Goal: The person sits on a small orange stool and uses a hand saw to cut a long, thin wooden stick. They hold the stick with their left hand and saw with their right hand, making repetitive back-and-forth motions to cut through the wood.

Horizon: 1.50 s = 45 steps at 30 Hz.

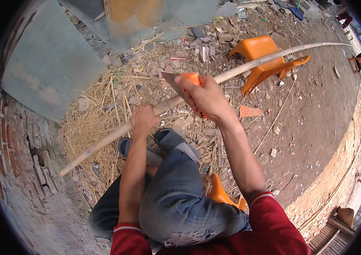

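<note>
A long pale bamboo pole (pixel 110 138) slants across the view, from near the brick wall at lower left up to the far right. My left hand (pixel 144 117) is closed around the pole just in front of my shoes. In my right hand (pixel 208 97) is the orange handle of a handsaw (pixel 172 81). Its dark blade points up and left, over the pole between my two hands. Whether the teeth touch the bamboo I cannot tell. Beyond my right hand, the pole rests across a tipped orange plastic chair (pixel 260 50).
Straw (pixel 99 100) and rubble (pixel 201 46) cover the ground around my feet. A worn brick wall (pixel 15 148) and a leaning grey board (pixel 51 63) stand at left. Part of another orange seat (pixel 219 191) shows beneath me. An orange plastic piece (pixel 250 111) lies at right.
</note>
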### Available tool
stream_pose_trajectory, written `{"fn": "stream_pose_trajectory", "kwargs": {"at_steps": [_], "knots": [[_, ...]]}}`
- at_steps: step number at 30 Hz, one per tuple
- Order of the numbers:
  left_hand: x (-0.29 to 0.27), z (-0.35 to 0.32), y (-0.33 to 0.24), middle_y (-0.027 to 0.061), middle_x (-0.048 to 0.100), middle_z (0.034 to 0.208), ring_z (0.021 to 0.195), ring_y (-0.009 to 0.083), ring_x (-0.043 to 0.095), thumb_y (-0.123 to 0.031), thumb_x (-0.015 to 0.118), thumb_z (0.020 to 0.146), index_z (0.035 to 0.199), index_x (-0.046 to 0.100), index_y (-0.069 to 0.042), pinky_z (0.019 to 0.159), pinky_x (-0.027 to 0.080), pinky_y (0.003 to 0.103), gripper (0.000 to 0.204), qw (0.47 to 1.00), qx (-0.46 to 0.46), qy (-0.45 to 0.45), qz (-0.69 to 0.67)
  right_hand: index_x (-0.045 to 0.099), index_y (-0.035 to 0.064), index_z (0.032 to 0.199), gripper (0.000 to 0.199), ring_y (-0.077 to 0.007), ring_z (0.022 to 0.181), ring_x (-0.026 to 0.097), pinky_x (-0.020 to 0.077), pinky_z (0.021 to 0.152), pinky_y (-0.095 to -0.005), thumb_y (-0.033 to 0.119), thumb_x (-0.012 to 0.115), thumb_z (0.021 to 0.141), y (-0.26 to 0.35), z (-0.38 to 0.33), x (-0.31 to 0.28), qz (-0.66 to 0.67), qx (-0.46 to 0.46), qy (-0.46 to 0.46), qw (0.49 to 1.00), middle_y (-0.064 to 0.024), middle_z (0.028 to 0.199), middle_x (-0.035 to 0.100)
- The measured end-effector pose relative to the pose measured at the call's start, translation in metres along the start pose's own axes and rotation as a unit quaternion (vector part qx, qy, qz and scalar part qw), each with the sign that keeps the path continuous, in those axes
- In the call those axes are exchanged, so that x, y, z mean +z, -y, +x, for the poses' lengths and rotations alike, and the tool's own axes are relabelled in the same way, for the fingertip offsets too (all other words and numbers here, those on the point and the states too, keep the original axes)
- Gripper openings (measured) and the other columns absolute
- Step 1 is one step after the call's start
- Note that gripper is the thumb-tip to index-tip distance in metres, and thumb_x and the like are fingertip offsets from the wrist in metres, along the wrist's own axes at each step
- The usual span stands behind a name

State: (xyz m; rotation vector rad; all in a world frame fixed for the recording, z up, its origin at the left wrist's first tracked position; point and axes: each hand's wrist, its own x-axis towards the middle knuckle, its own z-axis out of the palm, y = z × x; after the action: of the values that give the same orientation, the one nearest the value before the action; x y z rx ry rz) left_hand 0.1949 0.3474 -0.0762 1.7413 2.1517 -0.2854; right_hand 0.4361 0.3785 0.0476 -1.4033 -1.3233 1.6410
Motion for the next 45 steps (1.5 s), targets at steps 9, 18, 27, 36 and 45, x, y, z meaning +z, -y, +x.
{"fn": "stream_pose_trajectory", "kwargs": {"at_steps": [9, 18, 27, 36, 45], "knots": [[0.034, -0.002, 0.005, 0.0205, 0.078, 0.098, 0.093, 0.0376, 0.077, -0.031, 0.078, 0.078, 0.104, 0.076, -0.008, 0.084, 0.06, 0.048, 0.035, 0.996, 0.008, -0.084, 0.043, 0.067, 0.0013, 0.098, 0.025, -0.0092, 0.051, 0.051, 0.0406, 0.047, -0.0294, 0.026, 0.069, 0.102, 0.006, 0.015, -0.01, 0.087, -0.001, 0.074, 0.993, -0.001, 0.064, 0.055], [0.077, -0.003, 0.003, 0.0149, 0.078, 0.094, 0.085, 0.0361, 0.077, -0.028, 0.081, 0.078, 0.097, 0.071, -0.008, 0.076, 0.061, 0.049, 0.03, 0.99, 0.025, -0.135, 0.041, 0.065, -0.0023, 0.102, 0.025, -0.0154, 0.062, 0.052, 0.0458, 0.06, -0.0361, 0.019, 0.075, 0.096, -0.085, -0.095, 0.035, -0.094, -0.152, -0.076, 0.981, -0.0048, 0.069, 0.057], [0.147, -0.02, 0.013, 0.0081, 0.074, 0.086, 0.084, 0.0293, 0.075, -0.024, 0.079, 0.076, 0.092, 0.07, -0.012, 0.081, 0.059, 0.041, 0.022, 0.962, 0.057, -0.261, 0.063, 0.066, -0.0008, 0.098, 0.022, -0.008, 0.066, 0.05, 0.0426, 0.059, -0.0287, 0.016, 0.079, 0.096, -0.027, -0.123, 0.014, -0.108, -0.091, -0.093, 0.986, 0.0012, 0.07, 0.055], [0.08, -0.023, 0.007, 0.0148, 0.078, 0.09, 0.086, 0.0358, 0.076, -0.029, 0.077, 0.083, 0.104, 0.074, -0.011, 0.078, 0.06, 0.048, 0.028, 0.997, 0.027, -0.064, 0.03, 0.067, -0.0012, 0.101, 0.019, -0.0137, 0.063, 0.06, 0.0474, 0.06, -0.0309, 0.009, 0.078, 0.089, 0.019, -0.13, -0.023, -0.055, -0.232, -0.185, 0.953, -0.0057, 0.073, 0.063], [0.058, -0.022, 0.009, 0.018, 0.077, 0.09, 0.089, 0.0385, 0.076, -0.033, 0.077, 0.082, 0.107, 0.077, -0.013, 0.082, 0.059, 0.049, 0.032, 0.998, 0.038, -0.033, 0.023, 0.072, -0.0022, 0.103, 0.018, -0.0046, 0.065, 0.054, 0.0449, 0.058, -0.0244, 0.01, 0.079, 0.093, -0.057, -0.167, -0.018, 0.045, -0.127, -0.25, 0.959, 0.0014, 0.073, 0.062]]}}
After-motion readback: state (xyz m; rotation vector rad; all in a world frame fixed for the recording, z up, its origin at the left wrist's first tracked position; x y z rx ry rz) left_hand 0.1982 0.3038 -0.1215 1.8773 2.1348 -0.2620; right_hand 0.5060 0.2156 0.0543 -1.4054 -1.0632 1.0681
